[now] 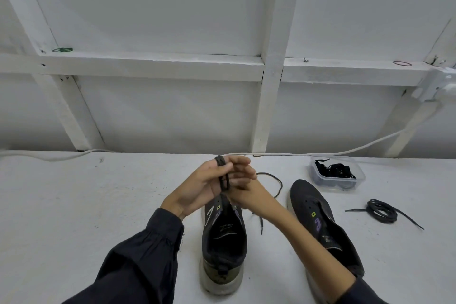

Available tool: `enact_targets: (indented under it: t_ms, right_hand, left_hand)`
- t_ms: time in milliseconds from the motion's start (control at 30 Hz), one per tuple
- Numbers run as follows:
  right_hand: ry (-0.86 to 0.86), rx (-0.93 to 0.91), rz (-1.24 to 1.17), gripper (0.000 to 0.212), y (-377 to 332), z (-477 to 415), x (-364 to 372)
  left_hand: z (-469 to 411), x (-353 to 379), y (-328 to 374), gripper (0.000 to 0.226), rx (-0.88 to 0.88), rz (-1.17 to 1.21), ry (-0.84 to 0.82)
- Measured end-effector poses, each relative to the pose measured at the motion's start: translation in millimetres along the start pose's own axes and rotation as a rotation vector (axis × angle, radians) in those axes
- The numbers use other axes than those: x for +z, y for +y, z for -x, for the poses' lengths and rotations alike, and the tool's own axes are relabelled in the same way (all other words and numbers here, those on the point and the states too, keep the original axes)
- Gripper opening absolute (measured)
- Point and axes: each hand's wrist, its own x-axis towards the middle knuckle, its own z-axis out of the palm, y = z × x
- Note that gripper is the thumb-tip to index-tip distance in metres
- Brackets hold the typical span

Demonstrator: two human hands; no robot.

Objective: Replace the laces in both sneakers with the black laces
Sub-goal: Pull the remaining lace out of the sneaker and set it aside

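Holding a black lace point(223, 176) looped in a bundle round its fingers, left hand point(204, 185) is raised over the toe end of left shoe point(224, 242). Right hand point(246, 187) is pressed up against it from the right, fingers at the bundle. Its grip is hidden behind the left hand, so I can't tell if it pinches the lace.

A loose strand point(275, 180) comes out from behind the right hand and arcs over the table point(74, 205) between the shoes.

Left shoe stands heel toward camera, with its toe and front eyelets covered by the hands. Right shoe point(318, 215) is beside it, near eyelets bare, heel under the right forearm and cut off by the frame edge.

Clear box point(318, 175) behind the right shoe holds tangled black laces, count unreadable. Coil point(382, 211) of black lace lies on the table right of the right shoe, apart from it.
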Motion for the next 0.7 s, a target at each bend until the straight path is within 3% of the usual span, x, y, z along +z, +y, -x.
enact_targets:
  t_ms: [67,167,267,467,700]
  right_hand:
    - [-0.051,-0.051,0.072,0.020,1.7,6.3,2.4]
    - [-0.209,-0.093,0.281,0.031,-6.2,15.2,-6.4]
    - [-0.309,-0.086,0.306,0.030,-19.6,19.7,-25.6]
    - [-0.216,-0.131,0.197,0.019,-43.3,6.4,-61.2]
    - [-0.100,-0.179,0.170,0.010,-29.0,-23.6,-53.4]
  left_hand:
    - [-1.6,-4.5,0.1,0.029,-0.015,-0.025,0.020]
    - [-1.4,-14.6,-2.4,0.029,-0.029,-0.108,0.068]
    - [2.6,-21.5,-6.4,0.031,-0.094,-0.187,0.108]
    - [9.0,-13.1,-18.5,0.056,-0.161,-0.177,0.035]
    - [8.8,-0.5,-23.5,0.022,-0.207,-0.371,-0.077]
